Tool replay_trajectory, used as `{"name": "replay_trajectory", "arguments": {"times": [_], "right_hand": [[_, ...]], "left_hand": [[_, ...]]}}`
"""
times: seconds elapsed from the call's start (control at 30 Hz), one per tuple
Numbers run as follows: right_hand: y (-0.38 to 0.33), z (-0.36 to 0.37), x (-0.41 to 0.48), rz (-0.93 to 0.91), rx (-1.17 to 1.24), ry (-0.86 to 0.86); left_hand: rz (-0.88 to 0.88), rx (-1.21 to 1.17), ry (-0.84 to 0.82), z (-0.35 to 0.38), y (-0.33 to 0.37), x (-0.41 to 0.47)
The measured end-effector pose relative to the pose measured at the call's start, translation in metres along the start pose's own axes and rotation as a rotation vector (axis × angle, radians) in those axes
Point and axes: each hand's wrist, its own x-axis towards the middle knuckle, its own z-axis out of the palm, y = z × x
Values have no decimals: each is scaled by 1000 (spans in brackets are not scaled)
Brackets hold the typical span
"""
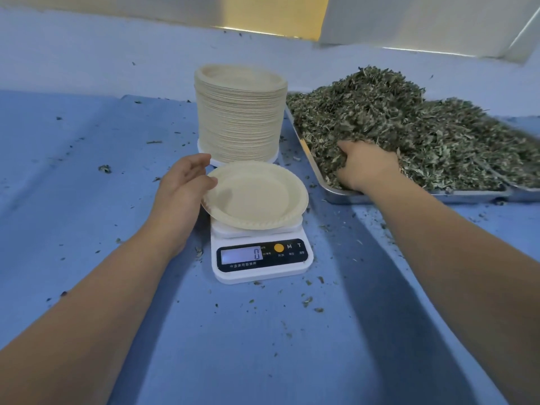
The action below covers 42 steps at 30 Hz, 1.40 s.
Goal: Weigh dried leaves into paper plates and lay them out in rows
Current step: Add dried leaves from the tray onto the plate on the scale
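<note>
1. L hand (181, 188) holds the plate (257, 197) at its left rim. The thumb lies on top of the rim, and the other fingers reach behind the edge, only a bit bent.
2. Plate is on the scale (263, 258), and its inside shows bare paper. It looks a little tilted, near side lower. I can not tell if it sits fully on the platform.
3. Scale stands about mid table (87, 171), in front of the person. Its display (242, 255) is lit & reads 0.
4. R hand (365, 168) is in the leaves (409, 121), at the near-left part of the heap. Fingers are curled into the leaves & grip some of them. Fingertips are hidden.
5. Leaves are dry, grey-green, and piled high on a metal tray (344, 195), which is right of the scale.
6. 2nd tray (526, 194) lies against the first one at the right edge, also w/ leaves. It is mostly out of view.
7. Stack (239, 118) of same plates stands tall behind the scale, just left of the tray, on a white base (204, 152).
8. Table has a blue cover. Crumbs (309, 302) of leaf are scattered on it, most near the scale & the tray.
9. Both forearms are bare & come in from the bottom corners.
</note>
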Motion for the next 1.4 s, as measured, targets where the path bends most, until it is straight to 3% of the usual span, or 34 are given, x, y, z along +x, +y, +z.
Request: {"name": "replay_trajectory", "arguments": {"times": [0.27, 0.5, 0.6, 0.7, 0.83, 1.03, 1.13, 1.27, 1.4], "right_hand": [[-18, -22, -10, -147, 47, 6], [-20, -44, -8, -166, 188, 378], [-21, -25, -2, -126, 16, 176], [-20, -2, 4, -124, 7, -21], [-16, 8, 7, -190, 50, 50], [-11, -3, 13, -187, 232, 320], [-10, -4, 15, -200, 224, 276], [-7, -9, 18, -197, 303, 422], [-4, -12, 18, -216, 221, 346]], "left_hand": [[7, -54, 22, 0, -3, 3], [13, -62, 43, 0, -3, 3], [8, -57, 51, 0, -2, 2], [-2, -60, 53, 1, -2, 2], [-13, -58, 51, 2, -1, 1], [-13, -73, 56, 2, 0, -1], [-15, -63, 64, 3, 0, 0], [-9, -52, 65, 3, 1, -1], [0, -43, 51, 4, 4, -3]]}}
